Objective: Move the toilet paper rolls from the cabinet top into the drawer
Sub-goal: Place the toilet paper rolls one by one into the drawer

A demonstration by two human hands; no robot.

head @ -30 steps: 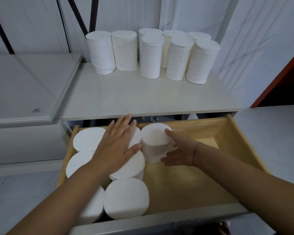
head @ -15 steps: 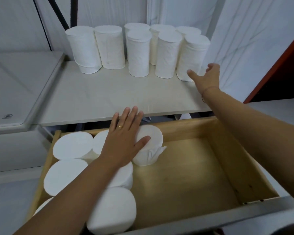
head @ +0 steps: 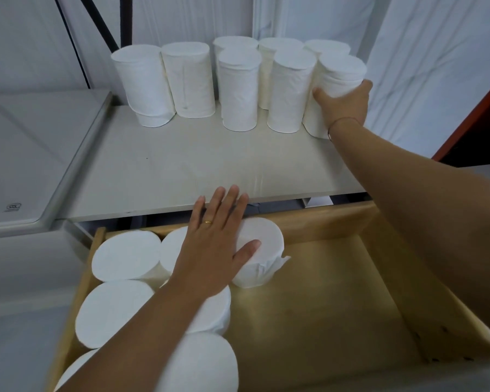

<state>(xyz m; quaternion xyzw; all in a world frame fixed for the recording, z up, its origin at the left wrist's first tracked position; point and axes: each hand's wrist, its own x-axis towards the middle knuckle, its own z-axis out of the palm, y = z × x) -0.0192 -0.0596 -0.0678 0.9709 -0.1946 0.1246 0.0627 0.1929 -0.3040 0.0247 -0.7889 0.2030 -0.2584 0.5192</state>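
Several white toilet paper rolls stand upright at the back of the cabinet top (head: pixel 181 171). My right hand (head: pixel 344 104) grips the rightmost roll (head: pixel 338 72) there, fingers curled round its side. Below, the wooden drawer (head: pixel 337 292) is pulled out. Several rolls stand packed in its left half. My left hand (head: pixel 215 250) lies flat with straight fingers on the tops of the drawer rolls, its thumb on the newest roll (head: pixel 262 244), which has a loose paper flap.
The drawer's right half shows bare wood floor. A white appliance lid (head: pixel 26 154) adjoins the cabinet on the left. White curtain-like walls rise behind and to the right. A red-edged dark opening (head: pixel 475 120) sits at far right.
My right hand left the roll in the drawer, reached up to the cabinet top and took hold of the rightmost roll. My left hand stayed resting on the drawer rolls.
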